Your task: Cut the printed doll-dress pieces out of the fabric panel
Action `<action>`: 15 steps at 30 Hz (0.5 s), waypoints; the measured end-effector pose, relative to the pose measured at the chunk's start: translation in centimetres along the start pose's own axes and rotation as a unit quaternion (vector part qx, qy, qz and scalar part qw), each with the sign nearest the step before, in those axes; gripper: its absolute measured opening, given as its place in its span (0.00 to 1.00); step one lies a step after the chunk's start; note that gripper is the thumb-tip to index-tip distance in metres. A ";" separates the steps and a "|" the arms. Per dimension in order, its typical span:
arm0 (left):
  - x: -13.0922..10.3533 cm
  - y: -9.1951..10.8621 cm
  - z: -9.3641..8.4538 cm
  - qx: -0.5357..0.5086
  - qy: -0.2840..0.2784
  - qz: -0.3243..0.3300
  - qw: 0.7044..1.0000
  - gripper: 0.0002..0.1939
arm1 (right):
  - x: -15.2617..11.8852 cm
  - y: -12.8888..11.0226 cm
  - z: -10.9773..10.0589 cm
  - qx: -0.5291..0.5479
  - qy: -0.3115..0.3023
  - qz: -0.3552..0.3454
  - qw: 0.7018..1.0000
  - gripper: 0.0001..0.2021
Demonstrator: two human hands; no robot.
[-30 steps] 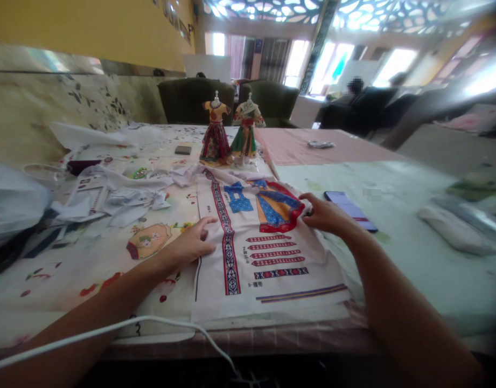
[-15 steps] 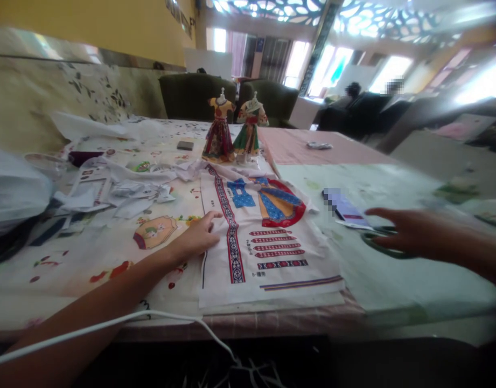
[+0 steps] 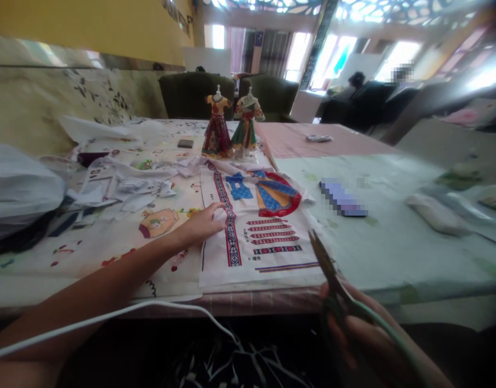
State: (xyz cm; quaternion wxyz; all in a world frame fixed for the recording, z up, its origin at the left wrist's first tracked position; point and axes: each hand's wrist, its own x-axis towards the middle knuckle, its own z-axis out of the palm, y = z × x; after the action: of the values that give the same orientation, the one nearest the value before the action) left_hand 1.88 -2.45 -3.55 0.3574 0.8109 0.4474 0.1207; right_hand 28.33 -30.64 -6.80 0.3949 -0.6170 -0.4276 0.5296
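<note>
A white printed cloth (image 3: 267, 237) with red, blue and orange costume patterns lies flat on the table in front of me. My left hand (image 3: 201, 223) rests on its left side, fingers touching the long red and blue band. My right hand (image 3: 353, 328) is low at the table's front edge, blurred, gripping green-handled scissors (image 3: 332, 285) whose blades point up toward the cloth's near right corner.
Two small dress mannequins (image 3: 230, 126) stand behind the cloth. Cut fabric scraps (image 3: 126, 188) are heaped at the left, with a white bag (image 3: 17, 188) beyond. A phone (image 3: 342, 198) lies on the green mat (image 3: 393, 237). A white cable (image 3: 110, 320) crosses my left arm. People sit far back.
My right hand left the cloth's right edge, reached out to the scissors on the green mat, and now holds them low at the table's front edge. The left hand stayed on the cloth.
</note>
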 end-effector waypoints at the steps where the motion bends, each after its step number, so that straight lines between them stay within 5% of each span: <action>1: 0.0 0.2 -0.2 0.017 -0.010 0.009 1.000 0.34 | 0.3 -0.2 0.8 -0.065 0.052 0.003 0.996 0.27; 3: 0.0 0.5 -0.5 0.053 -0.032 0.030 0.998 0.30 | 1.0 -1.2 1.1 -0.232 0.145 -0.022 0.962 0.23; 5: -0.2 0.6 -0.9 0.088 -0.038 0.048 0.994 0.26 | 1.8 -2.7 0.1 -0.405 0.198 0.006 0.893 0.22; 8: -0.8 0.2 -1.3 0.149 -0.016 0.112 0.982 0.22 | 2.9 -4.7 -2.1 -0.566 0.191 0.073 0.799 0.20; 11: -1.5 -1.1 -1.2 0.203 -0.054 0.237 0.949 0.20 | 4.3 -6.0 -3.9 -0.620 0.156 0.081 0.765 0.17; 15: -2.6 -2.9 -0.4 0.223 -0.117 0.280 0.926 0.24 | 7.8 -7.3 -5.4 -0.657 0.139 0.059 0.739 0.17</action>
State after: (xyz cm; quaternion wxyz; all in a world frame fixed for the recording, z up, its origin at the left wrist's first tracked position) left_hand -1.68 -3.36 -4.91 0.1684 0.9703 0.1727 0.0172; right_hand 33.45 -21.12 -1.74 -0.0848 -0.8140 -0.5726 0.0477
